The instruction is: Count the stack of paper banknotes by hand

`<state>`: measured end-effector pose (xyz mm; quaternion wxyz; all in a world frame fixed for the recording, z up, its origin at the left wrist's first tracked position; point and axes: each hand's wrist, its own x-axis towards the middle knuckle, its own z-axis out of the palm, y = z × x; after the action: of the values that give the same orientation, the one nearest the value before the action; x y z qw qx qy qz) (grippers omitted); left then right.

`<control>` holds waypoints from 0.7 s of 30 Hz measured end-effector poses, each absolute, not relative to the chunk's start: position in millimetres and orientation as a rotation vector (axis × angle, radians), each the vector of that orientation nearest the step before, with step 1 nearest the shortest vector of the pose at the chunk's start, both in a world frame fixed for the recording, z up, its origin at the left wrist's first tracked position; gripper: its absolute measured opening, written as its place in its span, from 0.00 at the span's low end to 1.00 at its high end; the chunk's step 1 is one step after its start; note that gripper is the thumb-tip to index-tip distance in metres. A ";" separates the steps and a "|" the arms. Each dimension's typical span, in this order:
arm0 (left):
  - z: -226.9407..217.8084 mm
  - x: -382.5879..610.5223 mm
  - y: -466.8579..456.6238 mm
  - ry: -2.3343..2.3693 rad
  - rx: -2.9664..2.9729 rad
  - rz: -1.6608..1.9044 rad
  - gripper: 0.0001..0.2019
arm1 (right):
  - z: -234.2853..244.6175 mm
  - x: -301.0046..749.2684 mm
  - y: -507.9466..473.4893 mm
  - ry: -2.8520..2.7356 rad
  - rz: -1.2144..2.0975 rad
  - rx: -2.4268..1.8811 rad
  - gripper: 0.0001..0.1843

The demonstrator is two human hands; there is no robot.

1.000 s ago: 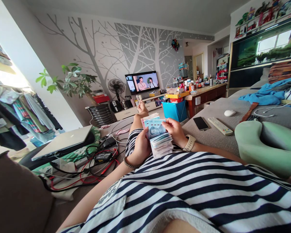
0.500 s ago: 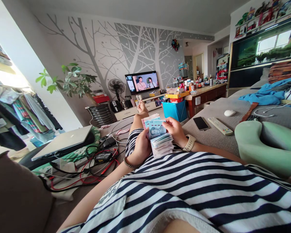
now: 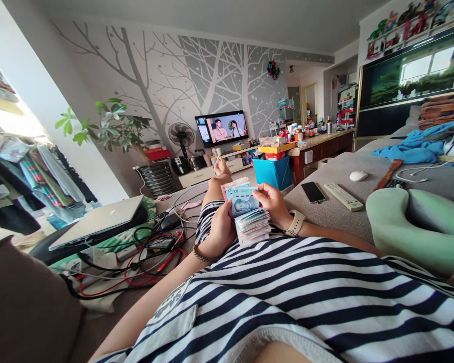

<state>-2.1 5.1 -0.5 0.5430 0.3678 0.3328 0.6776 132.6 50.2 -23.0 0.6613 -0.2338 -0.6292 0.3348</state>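
A thick wad of banknotes [image 3: 252,227] is folded over between my two hands, above my lap. Its upper part shows a blue note with a portrait, with pinkish notes behind. My left hand [image 3: 220,227] is closed on the wad's left side, thumb on its front. On the other side my right hand [image 3: 274,204] pinches the upper right edge of the blue note between thumb and fingers. Below, the many free ends of the notes fan out in layers. The fingers behind the wad are hidden.
Left of me lie a silver laptop [image 3: 100,222] and tangled cables [image 3: 155,252]. On the sofa to my right are a phone [image 3: 313,192], a remote control [image 3: 343,196], a white mouse [image 3: 358,176] and a green neck pillow [image 3: 419,227]. A television [image 3: 222,127] stands ahead.
The blue note's upper edge has shifted slightly under my right fingers. Both hands stay in nearly the same place on the wad.
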 end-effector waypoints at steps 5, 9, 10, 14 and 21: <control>3.5 -0.3 0.7 0.888 0.869 1.656 0.04 | -21.7 132.7 48.6 -1.421 0.771 -0.526 0.16; 5.8 1.2 -1.9 0.902 0.882 1.656 0.06 | -21.8 132.3 48.3 -1.415 0.788 -0.524 0.17; 7.0 1.8 -3.2 0.902 0.885 1.658 0.07 | -21.8 132.2 48.2 -1.413 0.789 -0.523 0.17; 16.8 5.6 -13.6 0.899 0.909 1.651 0.12 | -20.5 132.2 45.7 -1.405 0.781 -0.505 0.16; 30.1 12.2 -28.0 0.914 0.937 1.636 0.16 | -18.1 133.3 41.1 -1.417 0.747 -0.480 0.17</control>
<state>12.2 -28.0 30.1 0.4997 0.3873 0.3778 0.6764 133.3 41.1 -18.1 0.6704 -0.2130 -0.6288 0.3313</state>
